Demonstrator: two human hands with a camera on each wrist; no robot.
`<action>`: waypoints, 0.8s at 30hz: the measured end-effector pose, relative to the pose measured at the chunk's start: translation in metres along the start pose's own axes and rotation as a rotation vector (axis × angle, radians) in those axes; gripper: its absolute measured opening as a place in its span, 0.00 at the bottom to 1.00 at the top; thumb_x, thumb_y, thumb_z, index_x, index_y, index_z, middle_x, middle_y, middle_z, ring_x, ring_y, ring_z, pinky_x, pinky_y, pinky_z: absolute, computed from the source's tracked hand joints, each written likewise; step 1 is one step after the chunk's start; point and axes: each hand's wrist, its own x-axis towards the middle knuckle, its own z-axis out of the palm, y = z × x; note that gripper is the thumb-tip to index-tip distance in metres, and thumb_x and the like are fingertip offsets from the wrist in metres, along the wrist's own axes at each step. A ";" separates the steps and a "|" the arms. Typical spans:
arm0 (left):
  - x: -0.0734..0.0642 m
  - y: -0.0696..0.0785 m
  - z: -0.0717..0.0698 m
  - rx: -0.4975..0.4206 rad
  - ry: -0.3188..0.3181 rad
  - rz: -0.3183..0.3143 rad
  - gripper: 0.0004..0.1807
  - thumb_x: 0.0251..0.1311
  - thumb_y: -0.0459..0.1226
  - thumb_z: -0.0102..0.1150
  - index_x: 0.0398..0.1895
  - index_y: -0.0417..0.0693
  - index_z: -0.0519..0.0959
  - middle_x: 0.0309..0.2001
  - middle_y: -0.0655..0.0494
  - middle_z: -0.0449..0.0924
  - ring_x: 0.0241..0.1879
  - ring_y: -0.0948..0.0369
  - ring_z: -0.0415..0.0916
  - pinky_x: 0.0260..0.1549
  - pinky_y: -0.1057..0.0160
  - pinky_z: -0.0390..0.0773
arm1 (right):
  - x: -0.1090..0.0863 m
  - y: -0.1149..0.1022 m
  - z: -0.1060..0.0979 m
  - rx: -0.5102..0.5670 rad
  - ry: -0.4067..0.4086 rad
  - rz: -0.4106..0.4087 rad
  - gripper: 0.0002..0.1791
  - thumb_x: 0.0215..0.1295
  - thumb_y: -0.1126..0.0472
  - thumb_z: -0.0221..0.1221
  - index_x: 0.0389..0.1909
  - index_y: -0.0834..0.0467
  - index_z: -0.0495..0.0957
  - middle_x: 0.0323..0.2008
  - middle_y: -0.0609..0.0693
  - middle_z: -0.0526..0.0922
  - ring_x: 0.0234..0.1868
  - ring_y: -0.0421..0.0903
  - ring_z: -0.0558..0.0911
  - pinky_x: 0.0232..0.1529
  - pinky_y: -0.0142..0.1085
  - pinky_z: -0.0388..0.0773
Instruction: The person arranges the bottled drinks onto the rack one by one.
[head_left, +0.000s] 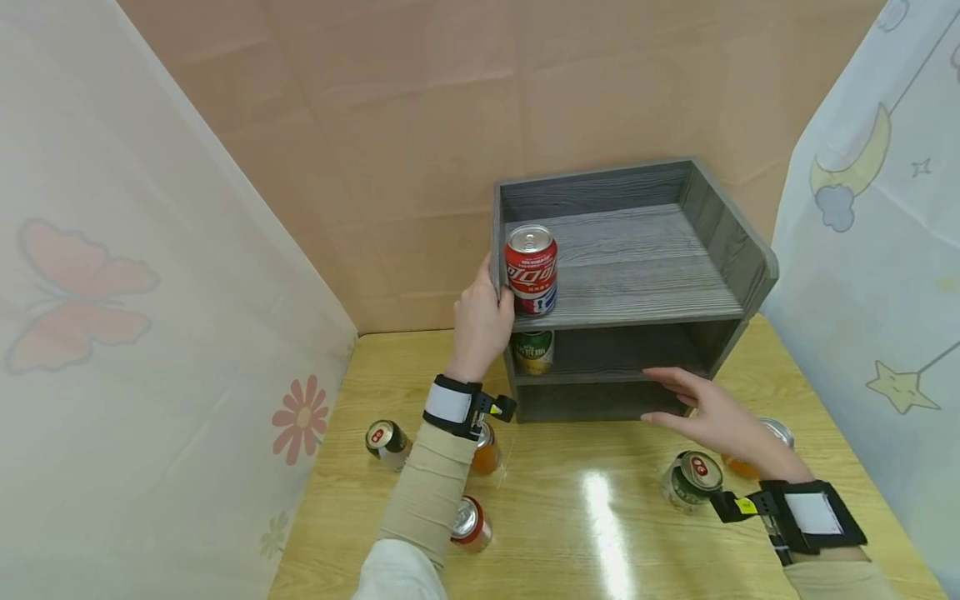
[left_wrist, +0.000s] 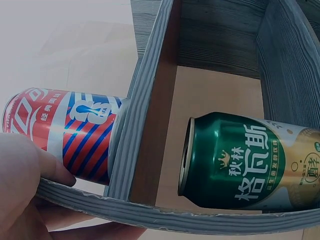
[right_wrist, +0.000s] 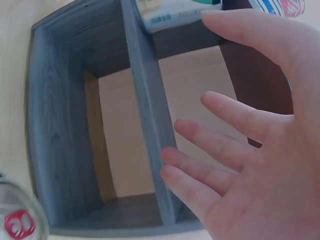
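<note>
A small grey wooden shelf [head_left: 622,321] stands on the table. My left hand [head_left: 482,321] grips its left side panel, thumb on the inner face and fingers outside. Beside that thumb, a red cola can [head_left: 532,271] stands upright on the top level, at the left. Below it a green and gold drink can [left_wrist: 245,162] stands at the left of the middle level. In front of the shelf's right part, my right hand [head_left: 697,408] is held with fingers spread and nothing in it. The right wrist view shows its fingers [right_wrist: 220,135] before the lower openings.
On the table's left stand a dark-topped can [head_left: 388,444], an orange can [head_left: 486,450] and a red can [head_left: 471,525], the latter two beside my left forearm. Near my right wrist are a green can [head_left: 692,481] and another orange can [head_left: 741,465]. Patterned curtains [head_left: 885,275] flank the table.
</note>
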 end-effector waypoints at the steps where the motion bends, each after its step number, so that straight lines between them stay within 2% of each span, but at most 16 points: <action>1: 0.000 0.000 0.000 -0.002 0.000 -0.001 0.31 0.71 0.32 0.52 0.75 0.35 0.62 0.60 0.38 0.79 0.47 0.46 0.85 0.41 0.47 0.83 | -0.003 0.001 0.000 0.001 0.000 0.006 0.39 0.66 0.52 0.68 0.72 0.65 0.66 0.68 0.67 0.69 0.67 0.71 0.66 0.63 0.62 0.65; 9: 0.000 0.001 0.000 -0.007 0.000 -0.005 0.31 0.71 0.32 0.52 0.75 0.35 0.62 0.58 0.38 0.80 0.44 0.46 0.85 0.38 0.48 0.84 | -0.024 0.015 0.004 -0.029 -0.002 0.018 0.36 0.67 0.54 0.68 0.71 0.66 0.67 0.66 0.68 0.71 0.64 0.73 0.70 0.58 0.66 0.67; 16: 0.000 0.001 0.000 -0.007 0.003 0.003 0.30 0.71 0.32 0.52 0.75 0.34 0.63 0.58 0.37 0.80 0.42 0.47 0.85 0.38 0.48 0.84 | -0.037 0.029 0.009 -0.009 -0.003 0.056 0.36 0.66 0.55 0.68 0.70 0.67 0.68 0.65 0.70 0.71 0.64 0.76 0.68 0.56 0.69 0.67; 20: 0.000 0.000 0.000 -0.005 0.004 0.003 0.30 0.71 0.32 0.52 0.75 0.34 0.63 0.59 0.38 0.79 0.45 0.47 0.85 0.40 0.48 0.84 | -0.043 0.038 0.015 0.006 -0.037 0.095 0.38 0.65 0.55 0.69 0.69 0.69 0.67 0.65 0.72 0.70 0.64 0.78 0.67 0.56 0.70 0.67; 24: 0.000 0.001 -0.001 -0.004 0.003 0.002 0.30 0.71 0.32 0.53 0.74 0.34 0.63 0.59 0.38 0.79 0.47 0.46 0.84 0.43 0.47 0.83 | -0.049 0.044 0.019 0.003 -0.073 0.122 0.38 0.66 0.55 0.69 0.68 0.71 0.67 0.65 0.74 0.69 0.62 0.80 0.67 0.53 0.69 0.70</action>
